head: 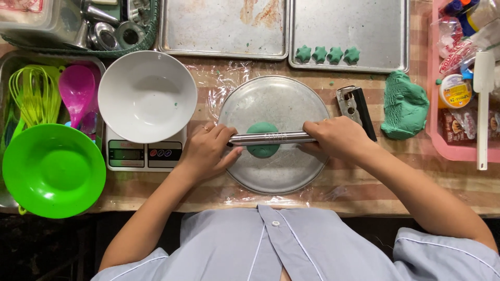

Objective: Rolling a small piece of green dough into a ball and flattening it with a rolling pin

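Observation:
A round metal plate (276, 101) lies on plastic wrap at the table's middle. On it sits a flat disc of green dough (262, 150). A steel rolling pin (271, 138) lies across the dough. My left hand (207, 151) presses on the pin's left end and my right hand (337, 137) covers its right end. Both hands have fingers curled over the pin.
A white bowl (147, 96) sits on a kitchen scale (143, 154). A green bowl (53, 170) and a tray of utensils (36, 88) are at left. Two baking trays sit at the back, the right tray (349, 21) holding several green star shapes (327, 54). A lump of green dough (405, 105) and a pink tray (442, 145) lie at right.

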